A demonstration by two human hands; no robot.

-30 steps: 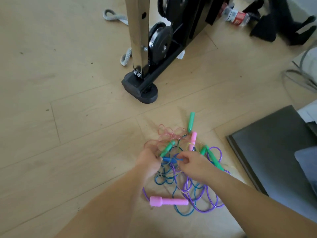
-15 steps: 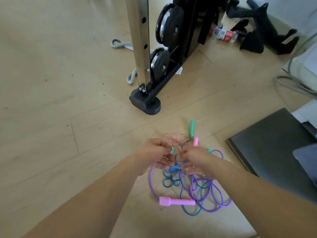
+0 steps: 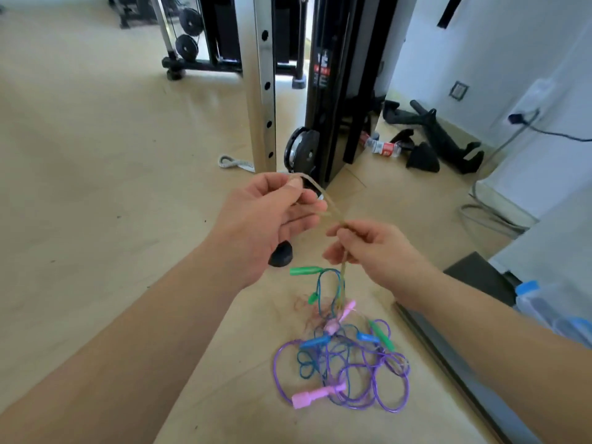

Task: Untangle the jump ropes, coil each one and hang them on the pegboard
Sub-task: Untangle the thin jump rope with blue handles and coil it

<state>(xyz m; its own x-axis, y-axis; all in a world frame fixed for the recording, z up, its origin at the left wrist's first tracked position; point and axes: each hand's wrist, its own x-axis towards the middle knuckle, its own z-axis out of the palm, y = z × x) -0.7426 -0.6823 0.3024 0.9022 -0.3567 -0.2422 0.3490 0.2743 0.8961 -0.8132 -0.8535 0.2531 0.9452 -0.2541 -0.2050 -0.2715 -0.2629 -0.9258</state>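
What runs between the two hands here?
In the head view, a straight stretch of pale translucent rope spans from the left hand to the right hand; both pinch it.

Rope tangle point(image 3: 342, 357): on floor point(image 3: 96, 219), below and in front of both grips.
Strand point(image 3: 331, 208): up from tangle, between left grip point(image 3: 266, 219) and right grip point(image 3: 368, 251).
Machine upright point(image 3: 262, 91): behind grips.
Mat point(image 3: 471, 277): right of tangle.
Bottle point(image 3: 382, 148): on floor, right of upright.
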